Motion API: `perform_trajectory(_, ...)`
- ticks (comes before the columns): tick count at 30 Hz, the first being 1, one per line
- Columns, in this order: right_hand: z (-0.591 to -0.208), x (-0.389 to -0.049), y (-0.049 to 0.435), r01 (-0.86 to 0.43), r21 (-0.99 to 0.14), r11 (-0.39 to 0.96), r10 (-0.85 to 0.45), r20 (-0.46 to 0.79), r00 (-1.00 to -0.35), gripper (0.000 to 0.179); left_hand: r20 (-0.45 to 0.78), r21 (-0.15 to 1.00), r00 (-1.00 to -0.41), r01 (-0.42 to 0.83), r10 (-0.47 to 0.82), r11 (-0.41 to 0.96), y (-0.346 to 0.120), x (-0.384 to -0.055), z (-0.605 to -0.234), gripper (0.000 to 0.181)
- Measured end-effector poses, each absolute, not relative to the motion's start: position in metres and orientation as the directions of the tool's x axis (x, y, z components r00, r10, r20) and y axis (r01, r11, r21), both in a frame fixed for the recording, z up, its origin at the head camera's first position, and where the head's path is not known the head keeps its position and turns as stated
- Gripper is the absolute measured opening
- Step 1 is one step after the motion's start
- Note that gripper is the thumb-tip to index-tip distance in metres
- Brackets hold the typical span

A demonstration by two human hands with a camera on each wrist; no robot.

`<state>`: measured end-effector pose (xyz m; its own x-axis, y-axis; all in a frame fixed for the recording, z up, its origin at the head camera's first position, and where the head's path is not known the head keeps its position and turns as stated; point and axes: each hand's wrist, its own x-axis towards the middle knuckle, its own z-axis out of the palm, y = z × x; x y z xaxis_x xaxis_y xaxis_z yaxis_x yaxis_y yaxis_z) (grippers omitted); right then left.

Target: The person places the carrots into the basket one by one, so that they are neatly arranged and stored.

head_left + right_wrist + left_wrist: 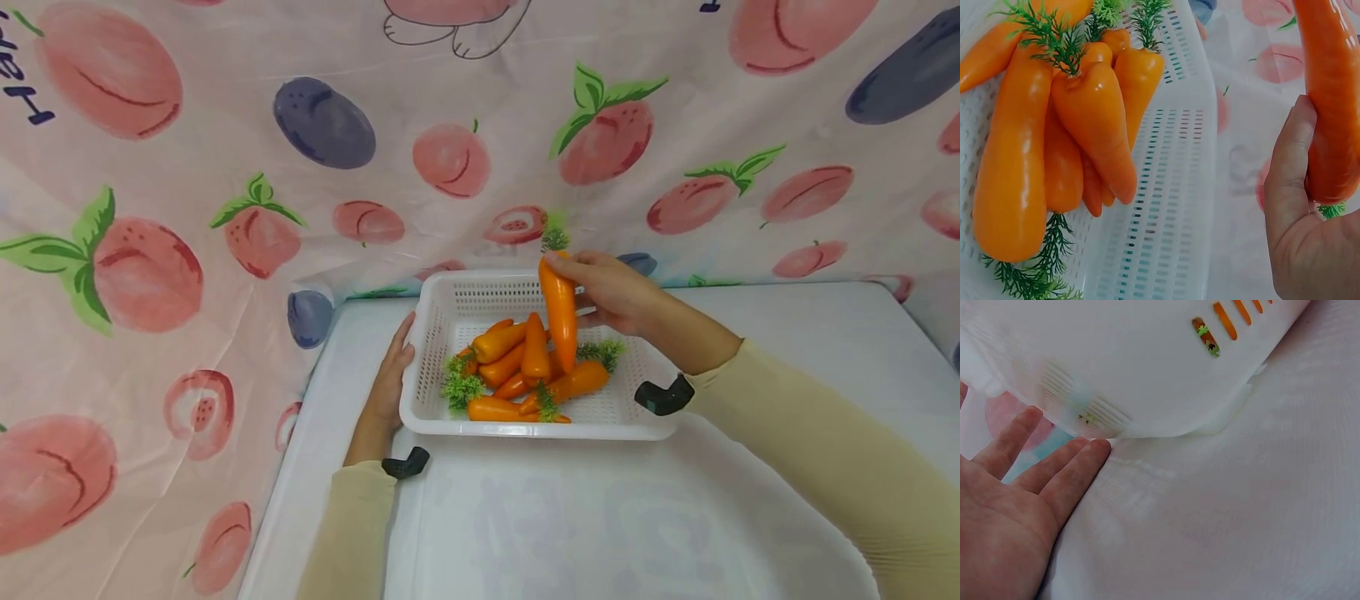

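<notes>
A glossy orange carrot with a green leafy top is held upright, leaves up, by my right hand above a white plastic basket. In the right wrist view the thumb presses along that carrot; the other fingers are hidden. Several more carrots with green tops lie heaped inside the basket, pointing different ways. My left hand rests against the basket's left side. The left wrist view shows its fingers extended and touching the basket's outer wall.
The basket stands on a table under a white cover, near its back edge. A fruit-printed cloth hangs behind and to the left. Slots run through the basket walls. Dark wrist mounts sit by both cuffs.
</notes>
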<state>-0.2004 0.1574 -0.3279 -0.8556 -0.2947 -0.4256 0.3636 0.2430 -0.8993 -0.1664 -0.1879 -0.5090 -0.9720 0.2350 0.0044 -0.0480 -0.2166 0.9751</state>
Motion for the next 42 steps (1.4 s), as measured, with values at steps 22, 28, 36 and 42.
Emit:
perform_trajectory(22, -0.3312, -0.2019, 0.1501, 0.395, -0.882, 0.258, -0.307, -0.462, -0.832, 0.075, 0.003, 0.968, -0.969, -0.059, 0.246, -0.243, -0.1873, -0.165, -0.5065, 0.056)
perform_trajectory(28, -0.3316, -0.2023, 0.1497, 0.392, -0.881, 0.265, -0.306, -0.462, -0.832, 0.077, 0.002, 0.969, -0.971, -0.057, 0.238, -0.242, -0.1876, -0.1656, -0.507, 0.056)
perform_trajectory(36, -0.3344, -0.2033, 0.1509, 0.393, -0.882, 0.261, -0.305, -0.462, -0.833, 0.078, -0.015, 0.971, -0.973, -0.07, 0.232, -0.231, -0.1871, -0.1651, -0.5052, 0.056)
perform_trajectory(42, -0.3343, -0.2034, 0.151, 0.391, -0.883, 0.26, -0.315, -0.461, -0.83, 0.079, -0.008, 0.971, -0.972, -0.063, 0.234, -0.23, -0.1873, -0.1647, -0.5055, 0.056)
